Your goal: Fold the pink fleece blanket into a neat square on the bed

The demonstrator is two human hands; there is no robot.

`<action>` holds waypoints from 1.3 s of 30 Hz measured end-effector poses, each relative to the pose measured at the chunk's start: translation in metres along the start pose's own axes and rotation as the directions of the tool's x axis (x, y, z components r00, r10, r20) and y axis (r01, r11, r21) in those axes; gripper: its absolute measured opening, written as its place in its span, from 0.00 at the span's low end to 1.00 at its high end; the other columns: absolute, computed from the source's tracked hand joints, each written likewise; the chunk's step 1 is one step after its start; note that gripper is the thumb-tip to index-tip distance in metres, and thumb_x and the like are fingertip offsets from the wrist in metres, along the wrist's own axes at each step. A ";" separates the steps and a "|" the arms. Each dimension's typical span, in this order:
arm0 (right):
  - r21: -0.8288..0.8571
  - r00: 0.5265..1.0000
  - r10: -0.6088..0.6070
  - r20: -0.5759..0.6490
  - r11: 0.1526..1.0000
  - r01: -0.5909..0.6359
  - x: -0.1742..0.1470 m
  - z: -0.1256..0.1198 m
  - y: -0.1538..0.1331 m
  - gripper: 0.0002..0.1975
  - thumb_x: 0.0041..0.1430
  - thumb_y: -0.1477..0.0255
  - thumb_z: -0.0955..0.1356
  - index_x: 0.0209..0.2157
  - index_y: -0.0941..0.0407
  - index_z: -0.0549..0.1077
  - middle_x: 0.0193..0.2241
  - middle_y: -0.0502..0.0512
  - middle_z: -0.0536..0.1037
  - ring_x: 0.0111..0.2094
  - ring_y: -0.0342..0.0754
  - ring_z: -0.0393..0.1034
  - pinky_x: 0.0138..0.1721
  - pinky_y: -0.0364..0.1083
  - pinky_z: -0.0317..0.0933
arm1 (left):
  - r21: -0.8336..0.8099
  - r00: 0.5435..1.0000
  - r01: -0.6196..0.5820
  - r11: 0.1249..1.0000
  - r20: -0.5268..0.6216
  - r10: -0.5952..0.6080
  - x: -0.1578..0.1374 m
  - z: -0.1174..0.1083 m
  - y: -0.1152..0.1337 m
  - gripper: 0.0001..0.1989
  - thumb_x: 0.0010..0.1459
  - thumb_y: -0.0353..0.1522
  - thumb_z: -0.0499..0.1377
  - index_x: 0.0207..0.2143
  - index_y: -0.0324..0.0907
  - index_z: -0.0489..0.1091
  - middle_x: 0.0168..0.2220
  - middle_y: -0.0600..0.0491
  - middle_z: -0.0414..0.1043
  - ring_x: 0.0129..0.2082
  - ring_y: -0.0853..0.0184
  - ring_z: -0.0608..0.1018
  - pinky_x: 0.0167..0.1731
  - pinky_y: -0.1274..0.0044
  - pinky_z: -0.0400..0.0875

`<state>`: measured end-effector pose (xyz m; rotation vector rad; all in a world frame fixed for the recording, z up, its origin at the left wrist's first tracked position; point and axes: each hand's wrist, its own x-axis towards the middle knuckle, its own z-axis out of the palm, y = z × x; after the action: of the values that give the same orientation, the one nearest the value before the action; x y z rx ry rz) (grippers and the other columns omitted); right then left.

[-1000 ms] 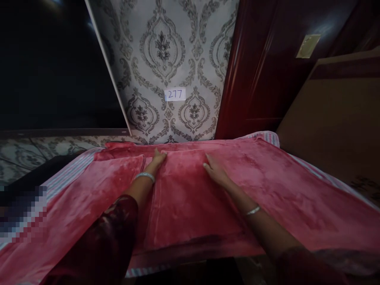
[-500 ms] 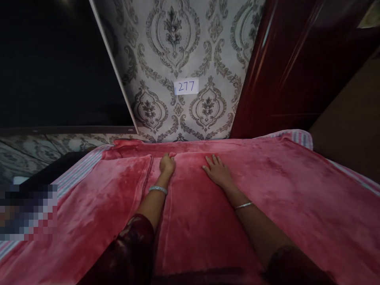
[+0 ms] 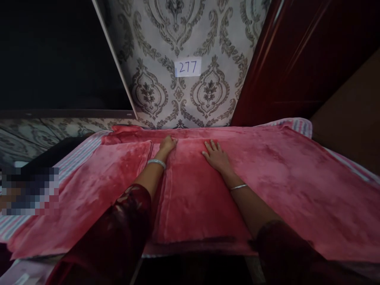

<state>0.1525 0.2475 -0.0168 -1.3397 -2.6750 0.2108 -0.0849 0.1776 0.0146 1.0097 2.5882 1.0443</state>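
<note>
Pinching the red blanket (image 3: 196, 194) at a fold, the left hand (image 3: 168, 145) lies near the spread right hand (image 3: 218, 156).

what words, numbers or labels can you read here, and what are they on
"277": handwritten in blue on the white paper on the patterned wall.
Too small to read: the pale marks along the lower edge of the dark screen.

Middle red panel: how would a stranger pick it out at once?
Below the patterned wall, plush red cloth lies spread. There, the middle red panel runs toward the camera from between the left hand and right hand, deeper red than the cloth at right.
</note>
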 end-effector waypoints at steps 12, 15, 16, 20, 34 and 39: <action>-0.006 1.000 -0.024 -0.006 1.000 0.024 0.001 0.005 0.004 0.33 0.74 0.52 0.51 0.73 0.50 0.52 0.74 0.56 0.47 0.73 0.65 0.42 0.65 0.66 0.54 | -0.080 0.998 0.057 0.995 0.025 -0.055 -0.004 -0.005 -0.011 0.12 0.63 0.33 0.59 0.48 0.39 0.74 0.49 0.40 0.79 0.51 0.56 0.79 0.48 0.71 0.71; 0.010 1.000 -0.024 0.003 1.000 0.024 0.000 0.005 0.004 0.33 0.73 0.53 0.51 0.73 0.50 0.52 0.74 0.56 0.47 0.73 0.65 0.40 0.65 0.67 0.53 | -0.155 0.997 0.072 0.985 0.053 -0.065 -0.023 -0.021 -0.018 0.12 0.63 0.38 0.60 0.44 0.40 0.72 0.38 0.45 0.79 0.38 0.59 0.80 0.37 0.73 0.72; 0.021 1.000 -0.023 0.006 1.000 0.023 -0.001 0.005 0.005 0.33 0.73 0.52 0.51 0.73 0.50 0.52 0.74 0.56 0.46 0.73 0.65 0.40 0.65 0.68 0.53 | -0.177 0.996 0.072 0.982 0.069 -0.060 -0.035 -0.026 -0.022 0.12 0.63 0.40 0.60 0.42 0.40 0.72 0.33 0.47 0.77 0.33 0.62 0.79 0.33 0.75 0.71; 0.058 1.000 -0.022 0.009 0.998 0.022 -0.003 -0.001 0.003 0.33 0.73 0.53 0.52 0.73 0.51 0.53 0.74 0.57 0.46 0.73 0.65 0.40 0.66 0.68 0.51 | -0.237 0.986 0.070 0.969 0.165 -0.031 -0.094 -0.040 -0.042 0.14 0.60 0.44 0.61 0.31 0.43 0.68 0.21 0.56 0.67 0.19 0.69 0.69 0.21 0.78 0.62; -0.082 0.987 -0.154 0.044 0.984 0.157 -0.113 -0.008 -0.004 0.31 0.74 0.53 0.54 0.73 0.45 0.53 0.73 0.55 0.51 0.72 0.62 0.45 0.67 0.65 0.48 | -0.258 0.977 -0.032 0.966 0.195 0.084 -0.159 -0.043 -0.071 0.13 0.47 0.33 0.62 0.20 0.44 0.59 0.19 0.61 0.56 0.22 0.72 0.62 0.24 0.79 0.54; -0.071 0.986 -0.163 0.034 0.984 0.165 -0.128 -0.004 0.000 0.30 0.74 0.55 0.55 0.73 0.47 0.52 0.74 0.55 0.49 0.73 0.60 0.41 0.69 0.63 0.44 | -0.263 0.979 -0.013 0.965 0.194 0.066 -0.166 -0.047 -0.069 0.13 0.49 0.36 0.62 0.21 0.44 0.59 0.19 0.61 0.57 0.22 0.72 0.61 0.23 0.79 0.55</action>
<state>0.2290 0.1452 -0.0206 -1.1345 -2.8242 0.1146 -0.0146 0.0078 -0.0106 1.0446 2.2095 1.1873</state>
